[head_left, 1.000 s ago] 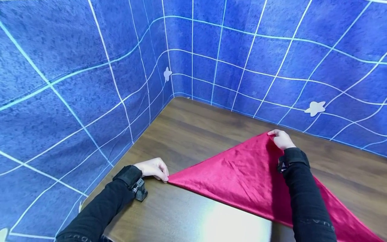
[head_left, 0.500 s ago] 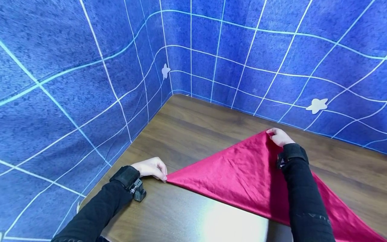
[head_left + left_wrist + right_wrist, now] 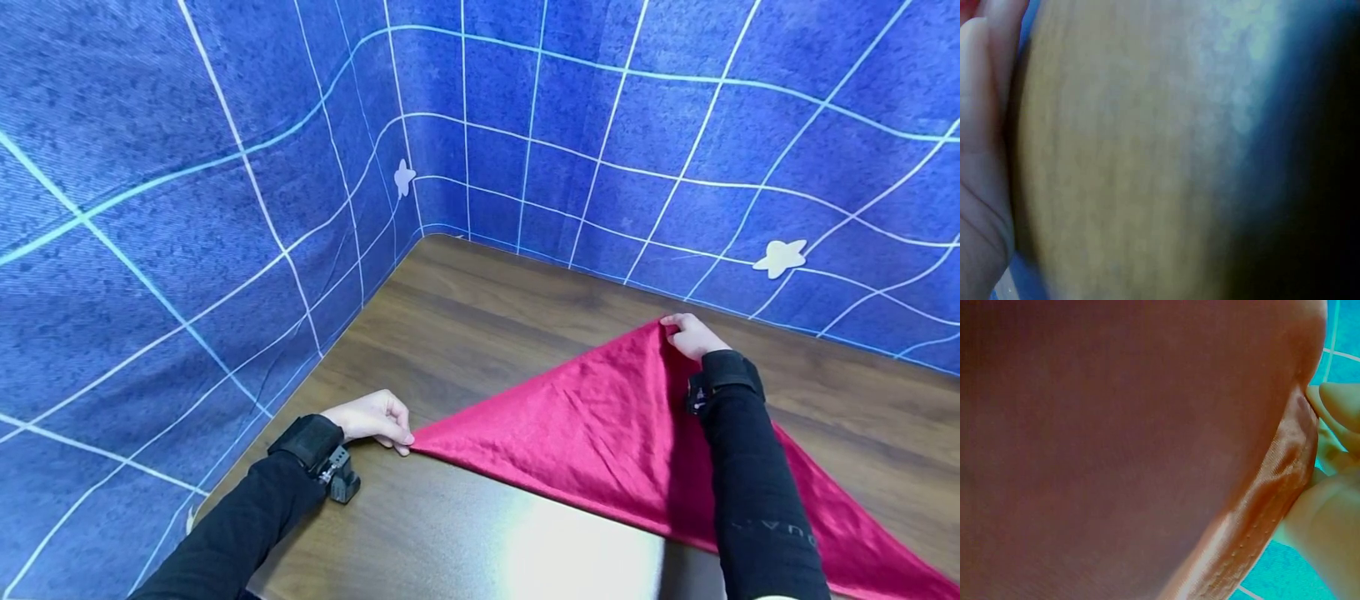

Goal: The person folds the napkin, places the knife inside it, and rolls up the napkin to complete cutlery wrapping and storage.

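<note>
A shiny crimson satin cloth (image 3: 585, 417) lies over the table as a large triangle, its right part running out at the lower right. My left hand (image 3: 373, 418) pinches its pointed left corner between thumb and fingers. At the far top corner my right hand (image 3: 692, 335) pinches the fabric, and the forearm crosses above the cloth. In the right wrist view the stitched hem of the cloth (image 3: 1260, 512) shows at the gripping thumb and fingers (image 3: 1341, 406). The left wrist view catches only part of the left hand (image 3: 982, 137) beside blurred wood.
The brown wooden table (image 3: 450, 308) fills the corner, with a bright glare near its front. Blue grid-patterned curtains (image 3: 555, 142) hang along the left and back edges, bearing pale stars (image 3: 780, 258). Black wrist cameras (image 3: 341, 475) sit on both sleeves.
The head view has shifted slightly. Both hands keep their pinch on the cloth's corners, and the cloth looks nearly the same.
</note>
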Available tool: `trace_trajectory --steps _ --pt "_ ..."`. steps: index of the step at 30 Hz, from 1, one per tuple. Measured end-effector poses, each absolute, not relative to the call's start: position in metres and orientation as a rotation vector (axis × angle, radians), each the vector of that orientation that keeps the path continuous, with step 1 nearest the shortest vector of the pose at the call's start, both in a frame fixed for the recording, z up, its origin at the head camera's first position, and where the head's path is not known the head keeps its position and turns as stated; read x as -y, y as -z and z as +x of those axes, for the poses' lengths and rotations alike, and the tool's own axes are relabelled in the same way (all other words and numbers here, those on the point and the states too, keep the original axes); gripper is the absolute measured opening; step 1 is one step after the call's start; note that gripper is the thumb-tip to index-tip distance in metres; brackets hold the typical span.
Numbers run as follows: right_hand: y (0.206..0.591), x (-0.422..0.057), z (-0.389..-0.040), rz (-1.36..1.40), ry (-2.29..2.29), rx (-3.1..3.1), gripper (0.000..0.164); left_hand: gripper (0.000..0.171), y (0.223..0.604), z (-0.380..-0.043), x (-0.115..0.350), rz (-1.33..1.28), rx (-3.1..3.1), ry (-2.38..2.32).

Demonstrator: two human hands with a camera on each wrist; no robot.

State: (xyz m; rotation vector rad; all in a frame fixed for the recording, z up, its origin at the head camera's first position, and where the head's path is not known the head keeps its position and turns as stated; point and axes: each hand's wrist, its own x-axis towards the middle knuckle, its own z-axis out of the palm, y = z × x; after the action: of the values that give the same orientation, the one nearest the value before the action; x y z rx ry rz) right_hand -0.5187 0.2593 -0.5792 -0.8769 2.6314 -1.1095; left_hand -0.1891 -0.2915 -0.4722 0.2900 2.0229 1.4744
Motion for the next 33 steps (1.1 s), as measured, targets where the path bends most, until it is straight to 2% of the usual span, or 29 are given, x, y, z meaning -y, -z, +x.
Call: trace_trajectory --steps 6,11,15,18,22,25,28,33 --pt "0.606 -0.268 -0.547 -1.018 1.0 -2.72 0.043 0.008 0.472 -0.187 0.291 0.291 -2.024 -1.486" --pt "0.606 -0.271 -0.55 -1.052 0.971 -2.684 0.047 0.01 0.471 -0.186 0.29 0.301 -2.03 -1.494" --pt "0.612 -0.276 -0.547 -1.082 0.903 -2.736 0.059 0.009 0.47 -0.186 0.289 0.3 -2.035 -1.492" --pt "0.59 -0.263 -0.521 -0.925 0.751 -2.799 0.066 0.009 0.47 -0.185 0.289 0.292 -2.049 -1.474" --pt "0.519 -0.217 -0.455 -0.577 0.512 -2.858 0.063 0.011 0.47 -0.184 0.29 0.288 -2.073 -1.452" --pt "0.473 -0.187 -0.41 -0.481 0.373 -2.934 0.056 0.011 0.47 -0.184 0.29 0.289 -2.079 -1.455" --pt "0.453 -0.171 -0.388 -0.547 0.211 -3.022 0.046 0.011 0.47 -0.183 0.289 0.292 -2.074 -1.467" --pt "0.447 -0.163 -0.382 -0.611 0.03 -3.013 0.038 0.01 0.469 -0.182 0.289 0.311 -2.074 -1.475"
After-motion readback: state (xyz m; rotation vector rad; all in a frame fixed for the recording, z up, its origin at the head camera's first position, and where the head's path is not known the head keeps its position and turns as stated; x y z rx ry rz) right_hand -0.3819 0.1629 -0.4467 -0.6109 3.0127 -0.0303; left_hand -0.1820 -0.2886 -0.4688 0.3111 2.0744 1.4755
